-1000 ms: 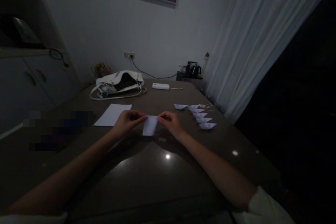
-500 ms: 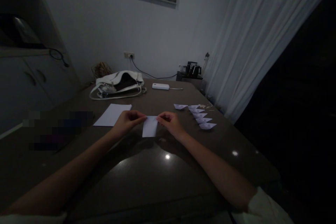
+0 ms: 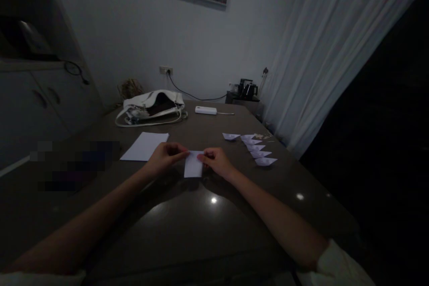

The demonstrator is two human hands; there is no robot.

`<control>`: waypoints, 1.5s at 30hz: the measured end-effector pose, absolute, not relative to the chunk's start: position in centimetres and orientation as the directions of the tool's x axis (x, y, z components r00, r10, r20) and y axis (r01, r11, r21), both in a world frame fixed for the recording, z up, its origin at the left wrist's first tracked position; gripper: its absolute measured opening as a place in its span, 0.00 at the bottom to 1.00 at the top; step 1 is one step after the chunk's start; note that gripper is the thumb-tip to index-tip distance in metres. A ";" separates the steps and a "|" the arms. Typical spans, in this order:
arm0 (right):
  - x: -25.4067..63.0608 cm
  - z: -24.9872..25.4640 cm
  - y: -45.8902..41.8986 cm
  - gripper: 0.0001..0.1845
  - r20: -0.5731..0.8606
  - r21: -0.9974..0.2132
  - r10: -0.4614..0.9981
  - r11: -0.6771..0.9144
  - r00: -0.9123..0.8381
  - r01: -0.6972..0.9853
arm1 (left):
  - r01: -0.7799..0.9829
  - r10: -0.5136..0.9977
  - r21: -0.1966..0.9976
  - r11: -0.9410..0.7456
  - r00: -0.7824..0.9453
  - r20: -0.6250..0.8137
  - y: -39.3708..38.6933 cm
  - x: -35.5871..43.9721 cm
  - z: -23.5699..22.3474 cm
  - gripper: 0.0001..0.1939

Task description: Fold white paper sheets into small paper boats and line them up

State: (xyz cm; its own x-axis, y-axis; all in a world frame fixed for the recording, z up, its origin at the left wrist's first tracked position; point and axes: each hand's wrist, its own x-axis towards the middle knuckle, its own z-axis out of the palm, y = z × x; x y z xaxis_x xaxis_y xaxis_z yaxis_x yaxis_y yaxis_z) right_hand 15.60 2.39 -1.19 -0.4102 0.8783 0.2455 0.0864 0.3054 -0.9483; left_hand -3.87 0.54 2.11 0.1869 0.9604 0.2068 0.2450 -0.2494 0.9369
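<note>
Between my hands is a small folded white sheet of paper [image 3: 193,166], held up just over the dark table. My left hand [image 3: 165,157] pinches its upper left corner between thumb and fingers. On the other side, my right hand [image 3: 217,161] grips the upper right edge, its thumb lying across the front of the paper. Behind my left hand lies a stack of white paper [image 3: 142,146]. Several folded paper boats [image 3: 258,148] stand to the right of my right hand, most of them in a row.
A white handbag [image 3: 152,106] sits at the back left of the glossy table [image 3: 187,232]. Near it lies a white power bank [image 3: 205,110] with a short cable. Small scraps [image 3: 262,136] lie beyond the boats. A black kettle [image 3: 248,89] stands behind the table.
My right thumb has slid down and inward over the front of the paper. The paper sits slightly lower and further right. My left hand keeps its pinch.
</note>
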 end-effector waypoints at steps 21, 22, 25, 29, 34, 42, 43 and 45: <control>15.7 -1.0 1.7 0.25 0.173 -0.906 0.831 0.345 -0.529 0.246 | 0.291 0.958 0.915 -0.280 0.144 0.247 0.9 -4.5 2.1 0.15; 15.7 -0.9 1.5 0.25 0.164 -0.902 0.823 0.348 -0.544 0.254 | 0.295 0.958 0.912 -0.284 0.124 0.258 0.9 -4.6 2.2 0.15; 15.7 -0.7 1.4 0.26 0.170 -0.867 0.805 0.396 -0.568 0.301 | 0.306 0.956 0.905 -0.295 0.093 0.279 1.0 -4.8 2.3 0.16; 15.8 -1.1 1.7 0.25 0.208 -0.815 0.813 0.452 -0.545 0.364 | 0.304 0.955 0.905 -0.297 0.115 0.275 1.3 -4.9 1.9 0.15; 15.8 -1.2 1.7 0.23 0.224 -0.811 0.793 0.474 -0.567 0.343 | 0.320 0.954 0.899 -0.299 0.134 0.269 1.3 -4.9 1.6 0.14; 15.8 -1.1 1.5 0.24 0.252 -0.820 0.773 0.491 -0.583 0.295 | 0.326 0.935 0.883 -0.338 0.224 0.275 1.4 -4.8 1.4 0.18; 15.8 -1.1 1.5 0.24 0.250 -0.831 0.777 0.478 -0.577 0.283 | 0.328 0.934 0.881 -0.341 0.221 0.279 1.4 -4.8 1.3 0.18; 15.7 -1.2 1.5 0.24 0.234 -0.851 0.782 0.452 -0.578 0.266 | 0.322 0.935 0.881 -0.345 0.200 0.293 1.3 -4.8 1.4 0.19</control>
State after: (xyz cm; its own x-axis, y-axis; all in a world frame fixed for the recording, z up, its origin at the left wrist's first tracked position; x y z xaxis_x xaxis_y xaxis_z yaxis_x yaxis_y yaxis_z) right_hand 15.75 1.53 -1.20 -0.5781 0.7816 0.2343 0.2662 0.4521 -0.8513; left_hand -4.82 1.35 1.40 0.2002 0.9349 0.2932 0.3220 -0.3454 0.8815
